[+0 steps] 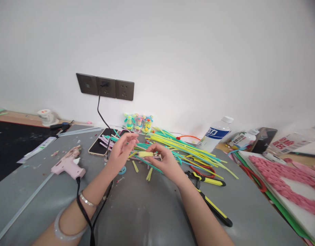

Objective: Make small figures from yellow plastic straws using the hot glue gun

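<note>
Yellow piece point(145, 154) just below frame centre, pinched in right hand point(165, 160), left hand point(121, 152) beside it, loosely curled, cannot tell if pinched together or apart, pipe cleaners point(178, 142) behind, pliers point(212, 205) lower right, glue gun point(67, 166) lower left

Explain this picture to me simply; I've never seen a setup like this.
There is no machine: these are a person's own bare hands. The single picture comes from a camera worn on the head, looking forward and down. The fingers of the right hand hold a small yellow piece; the left hand is raised beside it, loosely open. On the grey surface lie coloured strips, a pink glue gun and yellow-and-black cutters. Three little figures are farther back, near the wall.
</note>
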### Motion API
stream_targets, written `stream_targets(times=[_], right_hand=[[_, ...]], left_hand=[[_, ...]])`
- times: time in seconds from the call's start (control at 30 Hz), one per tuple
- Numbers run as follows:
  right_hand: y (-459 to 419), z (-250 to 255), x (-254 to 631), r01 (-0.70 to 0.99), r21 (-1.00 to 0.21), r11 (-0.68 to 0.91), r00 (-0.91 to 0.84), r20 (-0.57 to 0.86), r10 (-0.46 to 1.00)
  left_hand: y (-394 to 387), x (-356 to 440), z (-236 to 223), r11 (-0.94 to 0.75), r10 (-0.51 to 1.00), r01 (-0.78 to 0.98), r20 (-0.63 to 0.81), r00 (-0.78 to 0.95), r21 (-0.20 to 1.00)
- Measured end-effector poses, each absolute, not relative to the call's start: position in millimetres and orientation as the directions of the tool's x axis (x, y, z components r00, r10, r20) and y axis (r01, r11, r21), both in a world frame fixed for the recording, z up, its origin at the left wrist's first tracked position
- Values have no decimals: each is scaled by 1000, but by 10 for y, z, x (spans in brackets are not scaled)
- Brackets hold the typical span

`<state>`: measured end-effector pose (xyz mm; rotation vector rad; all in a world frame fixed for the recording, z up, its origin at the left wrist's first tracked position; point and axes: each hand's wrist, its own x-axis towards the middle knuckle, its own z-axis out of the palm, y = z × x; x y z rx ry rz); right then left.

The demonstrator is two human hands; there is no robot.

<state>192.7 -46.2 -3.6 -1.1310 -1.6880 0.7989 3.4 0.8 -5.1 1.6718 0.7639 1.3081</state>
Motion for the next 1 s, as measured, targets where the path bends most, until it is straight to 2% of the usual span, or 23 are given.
stream_targets(times=[0.1, 0.23, 0.37, 0.53, 1.0], right_hand=[[-442, -65, 1953, 348, -850, 397, -127, 376, 918], [-441, -64, 1967, 340, -841, 420, -105, 410, 906], [-454, -35, 1967, 349, -829, 436, -81, 437, 896], [-457, -18, 1960, 327, -834, 445, -61, 451, 890], [-466, 1, 1989, 321, -822, 470, -57, 479, 876]], left_hand=[[49, 23, -68, -421, 894, -100, 431, 125, 902], [105, 22, -97, -368, 923, -167, 381, 55, 915], [121, 44, -88, -311, 939, -241, 336, 71, 920], [109, 48, -79, -320, 934, -221, 346, 90, 921], [121, 42, -87, -168, 975, -266, 200, 100, 949]])
